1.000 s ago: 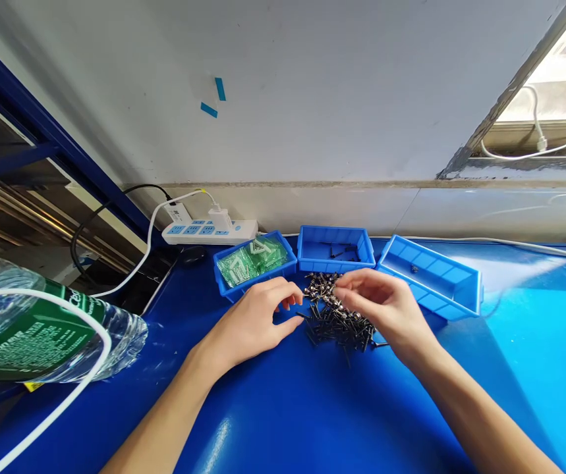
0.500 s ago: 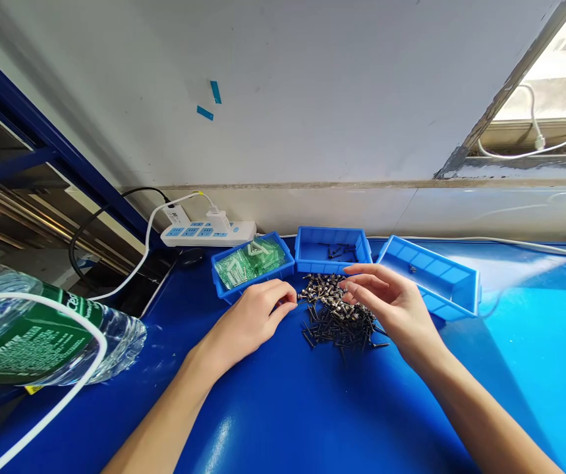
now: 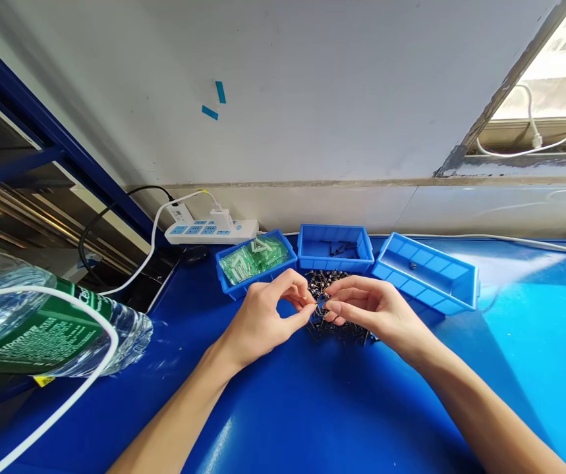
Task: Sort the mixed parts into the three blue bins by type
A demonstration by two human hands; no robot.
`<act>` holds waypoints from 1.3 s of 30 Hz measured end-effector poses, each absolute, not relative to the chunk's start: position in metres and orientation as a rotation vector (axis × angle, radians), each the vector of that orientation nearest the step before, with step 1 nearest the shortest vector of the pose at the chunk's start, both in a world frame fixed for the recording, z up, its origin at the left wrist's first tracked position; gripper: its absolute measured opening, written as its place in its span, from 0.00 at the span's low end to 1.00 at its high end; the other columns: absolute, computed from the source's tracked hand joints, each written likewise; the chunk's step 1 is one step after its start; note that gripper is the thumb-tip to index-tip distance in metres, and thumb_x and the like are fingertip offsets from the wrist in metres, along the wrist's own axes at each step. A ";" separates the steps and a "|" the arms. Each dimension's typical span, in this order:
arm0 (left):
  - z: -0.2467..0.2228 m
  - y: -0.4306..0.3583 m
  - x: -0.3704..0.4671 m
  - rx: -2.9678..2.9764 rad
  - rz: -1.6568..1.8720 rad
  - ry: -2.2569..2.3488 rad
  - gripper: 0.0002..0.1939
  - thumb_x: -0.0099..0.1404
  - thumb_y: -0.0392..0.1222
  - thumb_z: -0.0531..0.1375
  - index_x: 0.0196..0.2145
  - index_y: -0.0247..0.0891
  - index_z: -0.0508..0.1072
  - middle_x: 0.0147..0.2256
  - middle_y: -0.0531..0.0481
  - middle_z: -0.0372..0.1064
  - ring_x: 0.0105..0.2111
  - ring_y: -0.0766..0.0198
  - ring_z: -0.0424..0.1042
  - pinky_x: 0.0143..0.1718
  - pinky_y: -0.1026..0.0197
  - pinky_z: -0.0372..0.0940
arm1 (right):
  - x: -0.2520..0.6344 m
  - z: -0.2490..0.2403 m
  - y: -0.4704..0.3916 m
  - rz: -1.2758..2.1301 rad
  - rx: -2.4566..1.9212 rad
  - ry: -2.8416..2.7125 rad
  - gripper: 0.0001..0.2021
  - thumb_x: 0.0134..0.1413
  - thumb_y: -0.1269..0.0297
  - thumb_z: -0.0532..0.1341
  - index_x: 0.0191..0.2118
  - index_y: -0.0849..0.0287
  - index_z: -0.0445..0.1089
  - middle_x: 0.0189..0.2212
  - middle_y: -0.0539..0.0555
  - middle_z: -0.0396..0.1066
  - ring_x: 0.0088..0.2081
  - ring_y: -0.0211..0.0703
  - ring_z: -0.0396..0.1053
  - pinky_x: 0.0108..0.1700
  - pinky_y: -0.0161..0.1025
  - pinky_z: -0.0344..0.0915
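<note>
Taking the pile of dark screws (image 3: 346, 332) as the clock's centre, it lies on the blue bench (image 3: 287, 408), partly hidden by the hands; the left hand (image 3: 267, 316) comes in from about 8 o'clock, thumb and forefinger pinched together above the pile; the right hand (image 3: 391, 313) comes in from about 4 o'clock, fingers curved, thumb and forefinger nearly closed just beside the left fingertips; a small dark piece shows at the fingertips, too small to name, and I cannot tell which hand has hold of it; at 12 o'clock the middle bin (image 3: 335, 264) holds a few dark screws; at 10 o'clock the left bin (image 3: 233, 289) holds green-and-clear packets; at 2 o'clock the right bin (image 3: 424, 293) holds one small piece; beyond the left bin sits a white power strip (image 3: 203, 234); well apart, near 9 o'clock, is a green-labelled bottle (image 3: 40, 336).
</note>
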State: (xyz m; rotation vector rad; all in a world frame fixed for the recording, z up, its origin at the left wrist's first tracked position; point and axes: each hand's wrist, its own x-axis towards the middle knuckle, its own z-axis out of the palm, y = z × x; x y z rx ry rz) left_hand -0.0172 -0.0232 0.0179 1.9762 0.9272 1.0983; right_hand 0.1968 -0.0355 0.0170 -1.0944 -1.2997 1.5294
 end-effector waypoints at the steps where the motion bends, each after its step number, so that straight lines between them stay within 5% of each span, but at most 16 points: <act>1: 0.018 -0.024 -0.016 1.968 1.093 0.919 0.10 0.63 0.29 0.65 0.34 0.41 0.68 0.30 0.58 0.76 0.28 0.70 0.78 0.36 0.70 0.73 | 0.196 0.019 -0.035 1.546 -1.099 -1.281 0.18 0.46 0.52 0.76 0.39 0.58 0.79 0.28 0.53 0.81 0.33 0.48 0.81 0.38 0.42 0.76; 7: 0.022 -0.021 -0.019 2.110 0.864 0.948 0.06 0.64 0.32 0.68 0.35 0.39 0.74 0.33 0.56 0.78 0.32 0.67 0.78 0.38 0.67 0.73 | 0.198 0.023 -0.034 1.513 -1.156 -1.282 0.17 0.43 0.52 0.77 0.34 0.59 0.81 0.23 0.52 0.79 0.27 0.44 0.77 0.37 0.43 0.75; 10: 0.019 -0.015 -0.026 2.325 0.665 0.953 0.07 0.65 0.31 0.68 0.41 0.39 0.79 0.38 0.52 0.80 0.37 0.61 0.79 0.43 0.61 0.72 | 0.200 0.017 -0.031 1.358 -1.117 -1.107 0.20 0.45 0.55 0.77 0.45 0.53 0.81 0.40 0.57 0.84 0.42 0.51 0.81 0.49 0.48 0.75; 12: 0.016 -0.012 -0.029 2.397 0.595 0.903 0.09 0.67 0.29 0.66 0.43 0.38 0.80 0.41 0.50 0.81 0.40 0.60 0.80 0.46 0.60 0.72 | 0.201 0.015 -0.030 1.308 -1.066 -1.005 0.29 0.46 0.58 0.77 0.57 0.45 0.76 0.57 0.56 0.77 0.56 0.55 0.77 0.59 0.51 0.71; 15: 0.010 -0.010 -0.029 2.435 0.547 0.856 0.07 0.68 0.28 0.65 0.40 0.37 0.81 0.39 0.49 0.80 0.40 0.60 0.79 0.45 0.61 0.71 | 0.201 0.016 -0.031 1.299 -1.050 -0.982 0.34 0.48 0.60 0.76 0.62 0.39 0.71 0.65 0.53 0.70 0.60 0.55 0.73 0.62 0.51 0.69; 26: 0.020 -0.010 -0.033 2.294 0.641 0.905 0.08 0.64 0.27 0.65 0.36 0.39 0.77 0.34 0.55 0.77 0.33 0.65 0.76 0.39 0.64 0.69 | 0.203 0.016 -0.033 1.265 -1.113 -1.107 0.22 0.50 0.52 0.74 0.51 0.50 0.77 0.49 0.57 0.81 0.39 0.47 0.81 0.46 0.46 0.76; 29: 0.022 -0.010 -0.032 2.198 0.792 0.946 0.06 0.65 0.30 0.64 0.34 0.39 0.75 0.32 0.55 0.76 0.32 0.66 0.75 0.39 0.64 0.69 | 0.201 0.014 -0.033 1.189 -1.154 -1.259 0.18 0.51 0.51 0.72 0.45 0.53 0.79 0.41 0.56 0.83 0.40 0.49 0.81 0.48 0.48 0.76; 33: 0.020 -0.011 -0.025 1.962 0.971 0.934 0.03 0.65 0.35 0.64 0.33 0.39 0.73 0.30 0.55 0.74 0.30 0.66 0.74 0.37 0.65 0.70 | 0.195 0.019 -0.038 1.150 -1.175 -1.510 0.16 0.52 0.54 0.71 0.45 0.55 0.79 0.43 0.57 0.83 0.46 0.52 0.81 0.49 0.47 0.77; 39: 0.019 -0.018 -0.015 1.819 1.012 0.885 0.06 0.63 0.37 0.65 0.33 0.39 0.70 0.31 0.55 0.73 0.31 0.66 0.75 0.37 0.64 0.72 | 0.191 0.027 -0.042 1.386 -1.172 -1.516 0.16 0.50 0.51 0.73 0.38 0.58 0.80 0.28 0.54 0.81 0.32 0.47 0.79 0.37 0.41 0.75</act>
